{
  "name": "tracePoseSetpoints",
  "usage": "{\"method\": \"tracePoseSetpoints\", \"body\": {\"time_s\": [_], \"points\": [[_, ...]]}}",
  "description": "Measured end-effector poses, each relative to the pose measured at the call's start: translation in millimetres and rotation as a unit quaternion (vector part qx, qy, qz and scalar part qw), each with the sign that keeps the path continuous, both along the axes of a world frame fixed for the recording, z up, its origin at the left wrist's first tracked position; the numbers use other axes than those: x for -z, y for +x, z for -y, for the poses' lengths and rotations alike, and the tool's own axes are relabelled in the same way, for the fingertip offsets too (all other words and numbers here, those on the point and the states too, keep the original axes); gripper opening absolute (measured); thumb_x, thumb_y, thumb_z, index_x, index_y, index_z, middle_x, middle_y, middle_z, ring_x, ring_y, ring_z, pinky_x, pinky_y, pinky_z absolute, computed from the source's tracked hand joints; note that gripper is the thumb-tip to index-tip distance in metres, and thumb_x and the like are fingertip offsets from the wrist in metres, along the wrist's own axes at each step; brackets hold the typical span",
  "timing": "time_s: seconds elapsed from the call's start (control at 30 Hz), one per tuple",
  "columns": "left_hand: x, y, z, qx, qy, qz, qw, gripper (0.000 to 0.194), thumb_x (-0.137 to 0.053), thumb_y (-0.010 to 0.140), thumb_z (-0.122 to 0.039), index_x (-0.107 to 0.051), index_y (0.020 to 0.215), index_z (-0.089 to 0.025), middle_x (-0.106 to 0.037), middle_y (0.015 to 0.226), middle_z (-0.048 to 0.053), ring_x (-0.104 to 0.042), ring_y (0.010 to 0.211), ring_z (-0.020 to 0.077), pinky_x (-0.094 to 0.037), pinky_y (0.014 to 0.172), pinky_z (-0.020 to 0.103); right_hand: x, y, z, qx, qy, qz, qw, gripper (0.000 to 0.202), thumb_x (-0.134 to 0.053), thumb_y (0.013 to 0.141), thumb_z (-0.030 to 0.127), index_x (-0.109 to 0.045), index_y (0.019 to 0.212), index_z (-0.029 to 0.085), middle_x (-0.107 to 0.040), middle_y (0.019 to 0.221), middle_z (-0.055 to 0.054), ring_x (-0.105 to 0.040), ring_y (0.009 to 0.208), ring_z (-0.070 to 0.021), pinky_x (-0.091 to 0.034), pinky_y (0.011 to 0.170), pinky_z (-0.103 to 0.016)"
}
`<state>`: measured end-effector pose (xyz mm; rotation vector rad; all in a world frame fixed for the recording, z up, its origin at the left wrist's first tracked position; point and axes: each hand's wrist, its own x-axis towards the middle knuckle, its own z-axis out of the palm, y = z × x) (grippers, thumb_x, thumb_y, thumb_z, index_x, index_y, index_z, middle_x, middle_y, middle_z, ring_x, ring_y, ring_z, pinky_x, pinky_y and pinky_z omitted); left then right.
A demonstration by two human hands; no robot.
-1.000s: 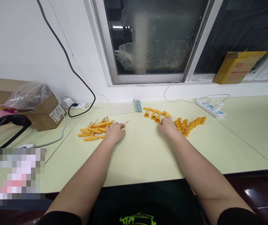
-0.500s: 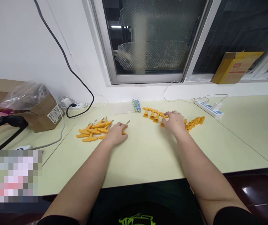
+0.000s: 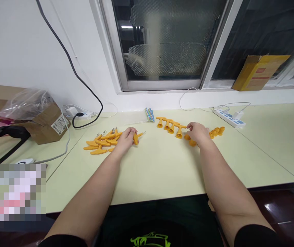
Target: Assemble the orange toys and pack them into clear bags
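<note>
My left hand (image 3: 126, 140) is closed on a yellow-handled corkscrew (image 3: 136, 138), its metal spiral pointing right, just off the table. Beside and behind this hand lies a pile of similar yellow corkscrews (image 3: 102, 142), spirals pointing away from me. My right hand (image 3: 199, 133) hovers low with curved fingers, index finger and thumb apart, by the handle end of the last of several yellow T-shaped pieces with hollow bell ends (image 3: 179, 131). Under and right of that hand, yellow bell-shaped caps (image 3: 192, 142) form a slanting row (image 3: 217, 131); my palm hides part of it.
A clear plastic bag with small blue-green printed packets (image 3: 149, 115) lies near the wall. Power strips (image 3: 229, 117) with cables sit along the back. At left is an open cardboard box (image 3: 48, 125); a yellow box (image 3: 260, 72) leans on the window sill.
My left hand has lifted slightly and tilted the corkscrew's handle more upright. My right hand has moved right, uncovering the last T-shaped piece in the line and some caps.
</note>
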<state>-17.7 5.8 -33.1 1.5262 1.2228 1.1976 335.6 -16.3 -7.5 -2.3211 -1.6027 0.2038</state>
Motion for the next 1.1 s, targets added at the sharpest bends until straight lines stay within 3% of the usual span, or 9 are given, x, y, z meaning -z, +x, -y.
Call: {"method": "tracePoseSetpoints", "body": {"time_s": [0.1,0.27,0.37,0.47,0.57,0.77,0.93,1.1], "points": [[-6.2,3.7,2.6,-0.026,-0.091,0.211,0.973,0.03,-0.068,0.086,-0.049,-0.056,0.092,-0.023,-0.056,0.076,-0.003,-0.051,0.063,0.0101,-0.054,0.061,0.024,2.3,4.2,-1.5,0.021,-0.016,0.014,1.0,0.031,-0.065,0.073,0.025,-0.07,0.103,0.026,-0.071,0.102,-0.006,-0.062,0.102,-0.0276,-0.033,0.096,-0.046],[-13.3,3.8,1.7,-0.024,-0.14,0.33,0.933,0.029,-0.077,0.083,-0.039,-0.055,0.089,-0.021,-0.055,0.069,-0.003,-0.046,0.057,0.0069,-0.039,0.046,0.012,1.9,3.0,-2.2,0.01,-0.046,0.007,0.999,0.023,-0.069,0.068,0.029,-0.07,0.091,0.024,-0.072,0.091,-0.005,-0.063,0.096,-0.0285,-0.033,0.096,-0.049],[-15.3,2.5,0.4,-0.002,-0.126,0.378,0.917,0.031,-0.082,0.078,-0.031,-0.055,0.087,-0.02,-0.055,0.072,-0.002,-0.048,0.059,0.006,-0.035,0.044,0.011,-0.8,0.5,0.2,-0.027,0.072,-0.036,0.996,0.021,-0.067,0.071,0.03,-0.066,0.09,0.023,-0.071,0.095,-0.006,-0.062,0.096,-0.0274,-0.039,0.093,-0.044],[-17.9,1.2,1.7,0.041,-0.097,0.422,0.901,0.036,-0.086,0.071,-0.019,-0.054,0.086,-0.021,-0.054,0.077,-0.004,-0.048,0.062,0.0039,-0.034,0.045,0.011,0.0,-5.0,1.8,-0.109,0.254,-0.134,0.952,0.024,-0.062,0.075,0.03,-0.059,0.097,0.021,-0.068,0.108,-0.008,-0.062,0.099,-0.0234,-0.047,0.086,-0.036],[-21.1,1.5,5.7,0.082,-0.096,0.423,0.897,0.04,-0.085,0.066,-0.008,-0.052,0.084,-0.02,-0.05,0.076,-0.005,-0.043,0.058,0.0021,-0.034,0.047,0.011,5.0,-22.2,3.2,-0.202,0.289,-0.224,0.909,0.025,-0.055,0.076,0.025,-0.055,0.1,0.021,-0.068,0.107,-0.008,-0.064,0.096,-0.021,-0.05,0.084,-0.034],[-24.2,8.6,15.9,0.134,-0.133,0.367,0.911,0.046,-0.08,0.062,-0.001,-0.041,0.075,-0.019,-0.047,0.078,-0.005,-0.033,0.053,0.0017,-0.028,0.044,0.013,14.1,-74.6,12.9,-0.353,0.237,-0.235,0.874,0.028,-0.057,0.081,0.025,-0.061,0.108,0.021,-0.067,0.113,-0.008,-0.063,0.102,-0.0227,-0.05,0.092,-0.038],[-22.9,11.8,19.5,0.16,-0.149,0.341,0.914,0.046,-0.079,0.062,-0.002,-0.038,0.075,-0.019,-0.051,0.084,-0.004,-0.03,0.051,0.0006,-0.025,0.043,0.013,19.0,-88.2,15.7,-0.339,0.237,-0.349,0.841,0.027,-0.062,0.088,0.036,-0.057,0.112,0.023,-0.066,0.116,-0.009,-0.064,0.105,-0.0228,-0.05,0.096,-0.04],[-18.9,15.0,20.7,0.187,-0.156,0.324,0.914,0.047,-0.081,0.062,-0.005,-0.037,0.075,-0.019,-0.052,0.084,-0.004,-0.033,0.051,-0.0005,-0.024,0.044,0.013,23.8,-95.2,15.3,-0.364,0.198,-0.442,0.795,0.031,-0.067,0.087,0.043,-0.057,0.109,0.024,-0.066,0.115,-0.008,-0.065,0.107,-0.022,-0.051,0.099,-0.04]]}}
